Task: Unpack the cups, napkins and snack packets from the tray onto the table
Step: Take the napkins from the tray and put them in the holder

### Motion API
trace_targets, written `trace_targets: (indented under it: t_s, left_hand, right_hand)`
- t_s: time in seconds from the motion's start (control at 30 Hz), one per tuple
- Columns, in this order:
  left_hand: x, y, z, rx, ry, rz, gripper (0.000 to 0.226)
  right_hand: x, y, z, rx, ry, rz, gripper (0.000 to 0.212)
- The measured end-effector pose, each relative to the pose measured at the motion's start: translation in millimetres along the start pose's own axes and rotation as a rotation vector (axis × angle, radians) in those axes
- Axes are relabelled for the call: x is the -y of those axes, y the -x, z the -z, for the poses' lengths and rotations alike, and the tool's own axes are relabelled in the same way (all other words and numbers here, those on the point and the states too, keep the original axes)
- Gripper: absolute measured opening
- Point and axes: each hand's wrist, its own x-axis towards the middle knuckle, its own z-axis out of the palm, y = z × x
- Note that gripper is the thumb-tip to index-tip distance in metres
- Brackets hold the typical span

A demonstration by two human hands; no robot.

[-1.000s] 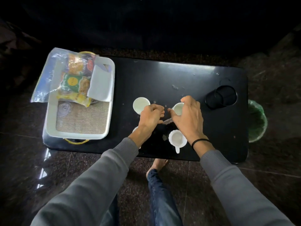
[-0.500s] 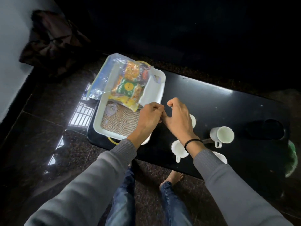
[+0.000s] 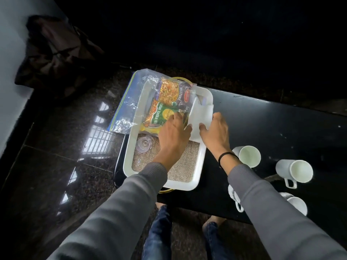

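White cups point(image 3: 248, 156) are standing on the black tabletop point(image 3: 277, 126) beside the white tray point(image 3: 199, 172). Over the tray, the right grip point(image 3: 214, 135) is clasping the napkins point(image 3: 201, 113); the left grip point(image 3: 173, 135) is lying wide, fingers flat on the bagged snack packets point(image 3: 166, 102) beyond.

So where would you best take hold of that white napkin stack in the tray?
Probably by its near edge, from the right side. The napkin stack leans tilted on the tray wall, so that edge is free, where the right hand pinches it.
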Motion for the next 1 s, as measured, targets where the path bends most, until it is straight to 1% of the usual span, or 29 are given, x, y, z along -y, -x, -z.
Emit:
trace_targets:
  t_s: [0.07,0.13,0.2,0.27,0.4,0.47,0.53,0.6,0.7,0.77,0.83,0.9,1.0]
  left_hand:
    - [-1,-5,-5,0.019,-0.066,-0.046,0.048]
    - [-2,-9,-9,0.041,-0.079,-0.058,0.053]
    - [-3,-13,-10,0.066,-0.069,-0.053,0.053]
    - [-5,-15,-10,0.077,-0.042,-0.054,0.044]
    - [-9,-13,-9,0.068,0.041,-0.058,0.017]
    - [-10,-8,-9,0.062,0.069,-0.063,0.011]
    - [-12,-3,-8,0.041,0.117,-0.060,0.010]
    - [-16,3,-7,0.018,0.184,-0.052,0.012]
    - [-27,12,-3,0.017,0.366,-0.058,0.017]
    - [-37,21,1,0.028,0.493,-0.059,0.016]
    - [-51,30,3,0.042,0.589,-0.064,0.015]
    - [-67,37,3,0.043,0.639,-0.069,0.015]
    - [-92,46,-2,0.002,0.584,-0.081,0.014]
  right_hand:
    - [-1,-5,-5,-0.023,-0.011,-0.036,0.036]
    - [-3,-9,-8,-0.060,-0.012,-0.056,0.033]
    - [-6,-14,-10,-0.079,-0.034,-0.084,0.028]
    - [-8,-17,-12,-0.070,-0.070,-0.113,0.025]
    - [-14,-15,-10,-0.055,-0.155,-0.148,0.022]
    - [-16,-12,-7,-0.053,-0.214,-0.163,0.022]
    - [-19,-9,-2,-0.044,-0.294,-0.187,0.021]
    - [-23,-5,3,-0.019,-0.385,-0.217,0.016]
    - [-32,2,14,0.036,-0.509,-0.255,0.008]
    - [-39,5,26,0.077,-0.624,-0.294,0.010]
    - [-44,8,40,0.105,-0.790,-0.366,0.013]
    - [-50,10,54,0.103,-0.913,-0.411,0.014]
    - [-66,12,79,0.022,-0.900,-0.358,0.019]
